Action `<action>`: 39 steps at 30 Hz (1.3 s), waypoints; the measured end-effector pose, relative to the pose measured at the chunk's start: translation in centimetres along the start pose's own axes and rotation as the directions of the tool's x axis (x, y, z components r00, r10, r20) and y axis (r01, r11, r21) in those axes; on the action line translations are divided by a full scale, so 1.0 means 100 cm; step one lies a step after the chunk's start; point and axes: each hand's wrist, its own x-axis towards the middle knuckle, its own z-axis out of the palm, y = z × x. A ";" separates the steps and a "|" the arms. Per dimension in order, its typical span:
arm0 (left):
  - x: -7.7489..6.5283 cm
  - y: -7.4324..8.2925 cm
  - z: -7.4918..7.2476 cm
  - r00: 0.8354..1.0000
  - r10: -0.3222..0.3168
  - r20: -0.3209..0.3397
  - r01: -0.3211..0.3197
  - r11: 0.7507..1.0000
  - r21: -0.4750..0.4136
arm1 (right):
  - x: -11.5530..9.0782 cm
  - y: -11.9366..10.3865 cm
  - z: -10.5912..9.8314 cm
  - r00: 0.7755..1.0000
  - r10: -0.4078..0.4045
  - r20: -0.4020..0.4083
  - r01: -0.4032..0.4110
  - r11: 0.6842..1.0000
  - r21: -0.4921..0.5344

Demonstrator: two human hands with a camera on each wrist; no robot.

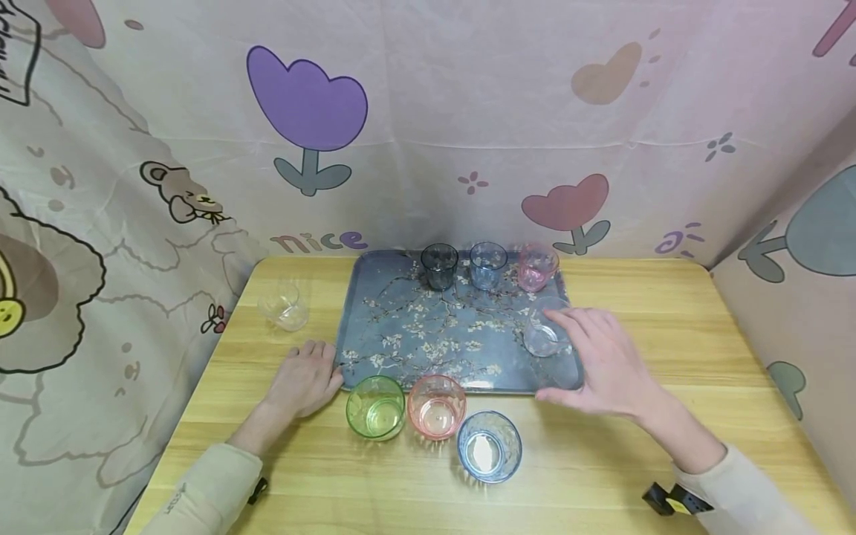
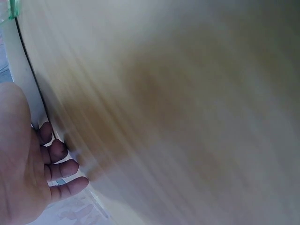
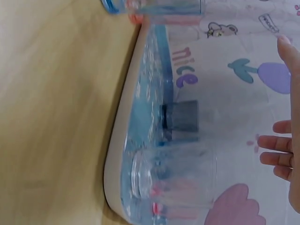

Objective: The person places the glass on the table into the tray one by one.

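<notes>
My right hand (image 1: pixel 602 365) is at the right end of a blue-grey tray (image 1: pixel 414 316) printed with white blossoms. Its fingers and thumb are spread, and the fingertips overlap a colourless glass (image 1: pixel 543 340) in the head view. In the right wrist view a gap shows between that glass (image 3: pixel 176 176) and the hand (image 3: pixel 286 145). My left hand (image 1: pixel 304 380) rests beside the tray's front left corner, palm down with nothing in its grasp. Grey (image 1: pixel 440 269), blue (image 1: pixel 488 269) and pink (image 1: pixel 535 271) glasses stand along the tray's back edge.
In front of the tray, on the wooden table (image 1: pixel 568 468), stand a green glass (image 1: pixel 376 410), an orange-pink glass (image 1: pixel 438 409) and a blue glass (image 1: pixel 490 447). Another colourless glass (image 1: pixel 286 308) is left of the tray. A printed curtain (image 1: pixel 428 148) hangs behind.
</notes>
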 end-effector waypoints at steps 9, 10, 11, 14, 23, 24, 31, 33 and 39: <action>0.000 0.001 -0.001 1.000 0.001 -0.012 -0.001 1.000 -0.005 | -0.006 -0.025 0.010 0.994 -0.095 0.048 0.093 0.994 0.051; 0.000 0.001 -0.001 1.000 0.001 -0.011 -0.001 1.000 -0.004 | -0.007 -0.028 0.011 0.993 -0.103 0.059 0.100 0.993 0.060; 0.000 0.001 -0.001 1.000 0.001 -0.010 -0.001 1.000 -0.003 | -0.008 -0.031 0.011 0.991 -0.111 0.071 0.107 0.992 0.067; 0.000 0.001 -0.002 1.000 0.001 -0.007 -0.001 1.000 0.001 | -0.010 -0.038 0.012 0.986 -0.124 0.110 0.115 0.989 0.089; -0.001 0.001 -0.001 1.000 0.006 -0.020 -0.006 1.000 0.002 | -0.016 -0.053 0.018 0.977 -0.152 0.148 0.142 0.987 0.071; -0.001 0.001 -0.001 1.000 0.007 -0.022 -0.007 1.000 0.001 | -0.016 -0.054 0.019 0.976 -0.159 0.152 0.150 0.986 0.069; -0.002 0.000 0.000 1.000 0.010 -0.027 -0.010 1.000 0.004 | -0.021 -0.064 0.028 0.966 -0.194 0.169 0.183 0.980 0.074; -0.001 0.000 -0.001 1.000 0.009 -0.024 -0.009 1.000 0.002 | -0.023 -0.066 0.031 0.964 -0.198 0.180 0.187 0.979 0.076; -0.001 0.000 -0.001 1.000 0.008 -0.016 -0.008 1.000 -0.001 | -0.028 -0.073 0.038 0.954 -0.189 0.232 0.173 0.981 0.088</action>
